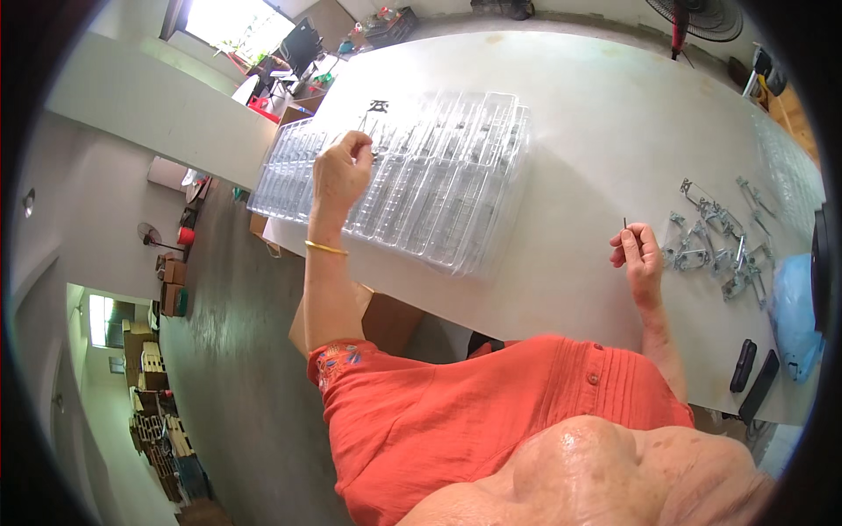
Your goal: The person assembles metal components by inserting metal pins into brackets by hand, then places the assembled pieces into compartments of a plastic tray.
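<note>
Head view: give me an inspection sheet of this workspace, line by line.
Surface: white table, mostly bare in the middle.
Job's things: stack of clear plastic trays at the table's left edge; pile of small metal parts to the right.
Clutter: two dark flat objects at the near right edge; light blue plastic bag beside them.
Grips: left hand pinches something small over the trays; right hand holds a thin pin upright beside the metal parts.
Cables: nothing seen.
Surroundings: fan beyond the table; cardboard boxes on the floor at left.

White table (579, 131) carries clear trays (438, 184) (stacked), metal clips (715, 245).
</note>
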